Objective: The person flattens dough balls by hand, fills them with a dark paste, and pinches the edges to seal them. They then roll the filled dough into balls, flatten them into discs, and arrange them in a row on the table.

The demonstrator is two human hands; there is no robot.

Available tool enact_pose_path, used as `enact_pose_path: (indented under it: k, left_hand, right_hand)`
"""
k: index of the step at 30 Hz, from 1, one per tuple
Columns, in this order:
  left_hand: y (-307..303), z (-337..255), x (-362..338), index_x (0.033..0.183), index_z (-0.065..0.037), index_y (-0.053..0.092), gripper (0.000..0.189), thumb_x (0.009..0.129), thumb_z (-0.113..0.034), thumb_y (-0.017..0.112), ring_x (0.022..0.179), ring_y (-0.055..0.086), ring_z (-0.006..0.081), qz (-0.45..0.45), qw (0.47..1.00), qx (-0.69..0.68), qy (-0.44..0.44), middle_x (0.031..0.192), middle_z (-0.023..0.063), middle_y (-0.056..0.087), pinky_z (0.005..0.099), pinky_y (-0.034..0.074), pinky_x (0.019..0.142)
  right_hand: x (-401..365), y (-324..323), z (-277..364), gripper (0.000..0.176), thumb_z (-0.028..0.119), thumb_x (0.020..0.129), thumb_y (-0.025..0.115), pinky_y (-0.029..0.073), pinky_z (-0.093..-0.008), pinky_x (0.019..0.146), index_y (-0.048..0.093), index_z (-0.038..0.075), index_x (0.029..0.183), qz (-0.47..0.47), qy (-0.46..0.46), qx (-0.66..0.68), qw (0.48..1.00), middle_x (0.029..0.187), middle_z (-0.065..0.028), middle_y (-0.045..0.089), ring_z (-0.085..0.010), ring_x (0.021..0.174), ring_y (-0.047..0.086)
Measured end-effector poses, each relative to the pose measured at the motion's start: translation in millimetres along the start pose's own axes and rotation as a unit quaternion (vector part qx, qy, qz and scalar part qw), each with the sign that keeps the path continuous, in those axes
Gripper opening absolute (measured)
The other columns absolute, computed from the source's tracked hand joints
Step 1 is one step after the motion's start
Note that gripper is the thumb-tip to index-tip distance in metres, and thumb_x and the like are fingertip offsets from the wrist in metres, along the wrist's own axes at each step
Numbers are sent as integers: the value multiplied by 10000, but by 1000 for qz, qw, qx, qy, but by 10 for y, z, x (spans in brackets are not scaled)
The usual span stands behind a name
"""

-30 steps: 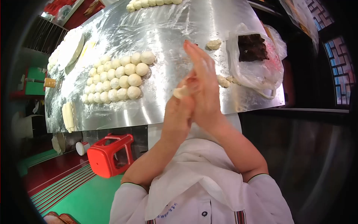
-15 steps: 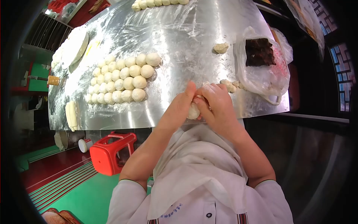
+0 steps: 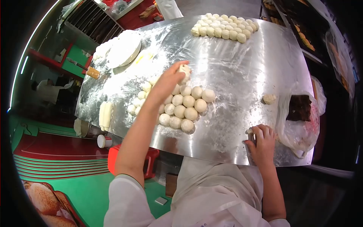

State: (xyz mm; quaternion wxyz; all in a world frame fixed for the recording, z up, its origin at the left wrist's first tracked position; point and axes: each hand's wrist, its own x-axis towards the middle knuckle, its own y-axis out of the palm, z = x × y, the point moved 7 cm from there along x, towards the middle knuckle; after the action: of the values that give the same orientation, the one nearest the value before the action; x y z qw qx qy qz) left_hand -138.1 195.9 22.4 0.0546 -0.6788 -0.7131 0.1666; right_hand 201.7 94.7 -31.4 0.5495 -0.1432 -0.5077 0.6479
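Note:
My left hand (image 3: pixel 172 78) is stretched over the far edge of a block of round dough balls (image 3: pixel 189 101). Its fingers are closed around a pale dough ball (image 3: pixel 184 72), partly hidden by the hand. Near the table's front edge, my right hand (image 3: pixel 263 145) rests palm down, thumb apart from the fingers. A small bit of dough (image 3: pixel 249 131) shows by its fingertips; what lies beneath the palm is hidden. A lone dough lump (image 3: pixel 269 99) sits farther back, between that hand and a plastic bag (image 3: pixel 298 132) with a dark brown block in it.
The floured metal table (image 3: pixel 234 75) bears another block of dough balls (image 3: pixel 223 27) at its far side. On the left are a large white round mass (image 3: pixel 124 49), a wooden-handled tool (image 3: pixel 92 72) and a dough strip (image 3: pixel 105 115). A red stool (image 3: pixel 151 160) stands below.
My hands have parted from around one dough ball. The left has reached out over the rows with a dough ball; the right has moved to the small dough pieces. The camera view has shifted.

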Motion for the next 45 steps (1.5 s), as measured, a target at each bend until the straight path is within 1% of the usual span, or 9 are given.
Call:
enact_pose_path:
  k: [5,10,11,14,18,25,32,36,45]
  left_hand:
    - [-649,378,575,1286,-72,645,480,945,-410,623,1107,621,251,-78,976,201,-28,1229,135,670,392,455,1006]
    - [-479,762,657,1285,-89,653,519,993,-502,537,1094,635,371,99,839,534,-37,1172,223,687,444,468,996]
    - [-518,687,601,1296,-111,661,536,1008,-524,478,1141,626,394,33,913,404,-39,1226,203,684,458,467,1007]
    - [-554,438,566,1367,-146,603,492,1010,-447,449,1164,634,336,-5,880,472,-56,1115,146,739,409,334,1126]
    - [-518,703,606,1183,-104,726,421,947,-424,587,1049,685,306,118,864,484,-73,1103,147,744,401,464,997]
    - [-744,794,685,1119,-41,732,504,960,-503,606,994,686,303,-101,937,315,-114,1048,177,735,420,525,885]
    - [-621,795,602,1294,-97,669,509,985,-494,594,1167,623,317,68,868,454,-191,1258,182,682,402,438,1056]
    - [33,137,701,1587,-203,345,730,969,-472,626,1441,438,296,71,861,496,82,1550,134,481,616,31,1223]
    - [2895,-193,431,1396,-162,572,548,869,-149,722,1330,493,266,195,857,348,327,1409,100,576,497,273,1176]
  right_hand:
    - [-114,208,-234,295,12,751,736,425,-503,929,606,56,1012,-51,2,9,999,1031,-130,605,-359,1017,570]
    - [-100,15,-180,277,8,738,737,426,-498,958,632,54,990,-23,-10,16,1000,1034,-124,605,-349,1042,574]
    - [-69,-8,-114,278,12,728,744,427,-496,968,642,55,984,-5,-18,19,1000,1036,-119,606,-339,1053,577]
    - [-38,24,-83,281,20,714,756,426,-494,988,660,57,976,17,-13,23,1000,1044,-103,610,-320,1071,581]
    - [-135,81,-220,297,10,712,748,429,-479,973,641,64,983,-34,-31,53,998,1015,-90,609,-308,1033,588]
    - [-164,49,-280,289,-11,716,723,447,-469,914,624,57,979,-57,-17,74,995,989,-96,610,-312,999,591]
    - [-168,108,-287,265,-3,741,697,453,-463,914,639,54,993,-62,-15,70,995,983,-91,614,-305,1005,590]
    - [-155,64,-319,265,19,773,657,454,-459,922,683,60,1034,-48,-1,67,997,973,-87,616,-298,995,591]
    - [-190,67,-328,281,28,758,665,444,-455,937,682,62,1037,-42,-29,81,995,977,-95,610,-306,1002,587]
